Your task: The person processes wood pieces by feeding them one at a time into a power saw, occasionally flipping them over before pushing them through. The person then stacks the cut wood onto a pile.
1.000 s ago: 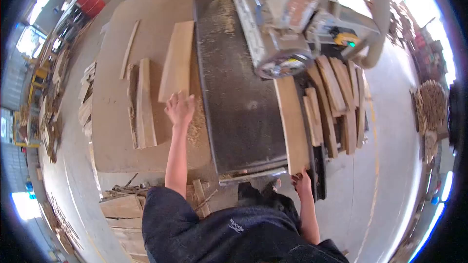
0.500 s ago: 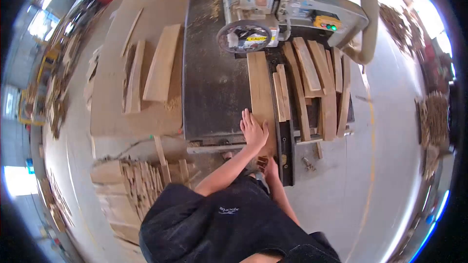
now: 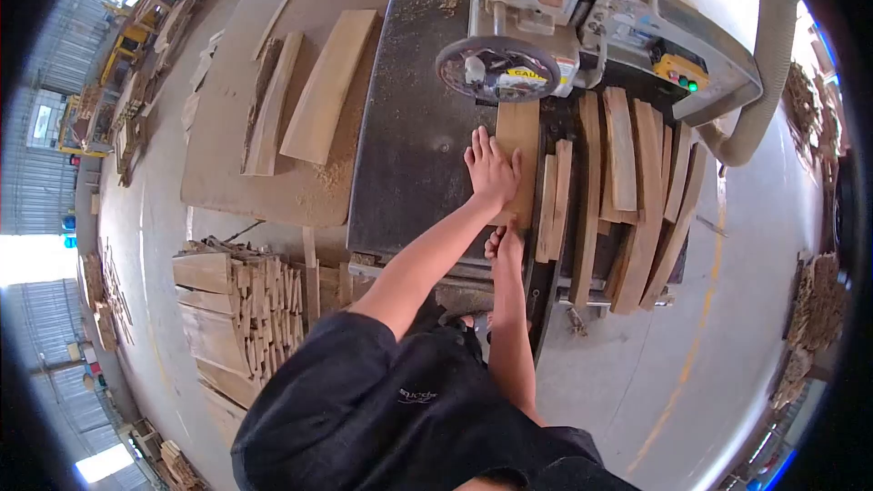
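A flat wooden board [image 3: 519, 132] lies lengthwise on the dark machine table, its far end beneath the machine by the handwheel [image 3: 498, 68]. My left hand [image 3: 492, 168] rests flat with fingers spread over the board's left edge. At the near end of the board, my right hand [image 3: 506, 244] is closed, its thumb on the end of the wood and its other fingers curled. Just right of the board runs a dark guide rail, with two narrow wood strips [image 3: 553, 205] beside it.
Several long wooden pieces [image 3: 647, 191] lie on the right of the table. More planks [image 3: 329, 91] rest on the brown sheet at the left. A stack of wood [image 3: 238, 300] stands below it. A yellow control box [image 3: 682, 71] and a hose [image 3: 773, 45] are at upper right.
The board has moved forward, farther under the machine, and both hands have moved forward with it. The camera view has also shifted.
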{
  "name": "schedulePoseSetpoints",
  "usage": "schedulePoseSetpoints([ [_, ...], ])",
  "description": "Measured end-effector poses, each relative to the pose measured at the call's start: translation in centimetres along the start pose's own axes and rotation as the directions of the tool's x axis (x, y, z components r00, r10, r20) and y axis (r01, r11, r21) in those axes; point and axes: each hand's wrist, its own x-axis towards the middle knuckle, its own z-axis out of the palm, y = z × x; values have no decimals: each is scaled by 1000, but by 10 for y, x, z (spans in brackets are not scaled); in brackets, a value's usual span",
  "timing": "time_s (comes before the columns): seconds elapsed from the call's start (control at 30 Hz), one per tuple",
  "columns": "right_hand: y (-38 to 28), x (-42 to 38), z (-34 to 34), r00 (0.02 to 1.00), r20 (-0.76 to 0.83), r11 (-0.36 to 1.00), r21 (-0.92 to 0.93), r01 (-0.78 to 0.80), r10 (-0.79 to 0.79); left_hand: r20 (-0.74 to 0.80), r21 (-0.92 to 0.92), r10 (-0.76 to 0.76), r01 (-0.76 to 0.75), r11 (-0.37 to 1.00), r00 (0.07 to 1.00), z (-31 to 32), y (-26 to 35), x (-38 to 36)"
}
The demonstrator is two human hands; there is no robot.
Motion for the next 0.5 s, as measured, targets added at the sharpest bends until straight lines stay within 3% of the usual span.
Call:
schedulePoseSetpoints([
  [0.1, -13, 5, 6, 995, -63, 997, -28, 70, -71, 38, -125, -6, 11, 992, 999, 3, 13, 15],
  [0.2, -25, 20, 9, 991, 48, 992, -7, 128, -127, 19, -230, -16, 20, 973, 1000, 14, -5, 34],
  [0.27, -42, 35, 17, 998, -41, 999, -30, 44, -45, -52, -267, -33, 18, 964, 998, 2, -38, 60],
  [0.33, -57, 22, 44, 983, -156, 993, -78, 88, -100, -138, -193, -73, 45, 980, 988, -38, -64, 76],
  [0.4, -60, 25, 52, 972, -210, 991, -107, 86, -107, -261, -228, -202, 143, 963, 944, -85, -125, 101],
  [0.43, -64, 33, 53, 975, -165, 986, -106, 131, -147, -310, -176, -247, 200, 964, 918, -107, -165, 111],
  [0.47, -68, 40, 52, 975, -118, 979, -93, 179, -189, -165, -217, -334, 296, 930, 928, -144, -204, 116],
  [0.5, -74, 45, 52, 974, -135, 981, -94, 171, -183, -182, -142, -315, 292, 946, 932, -148, -253, 121],
])
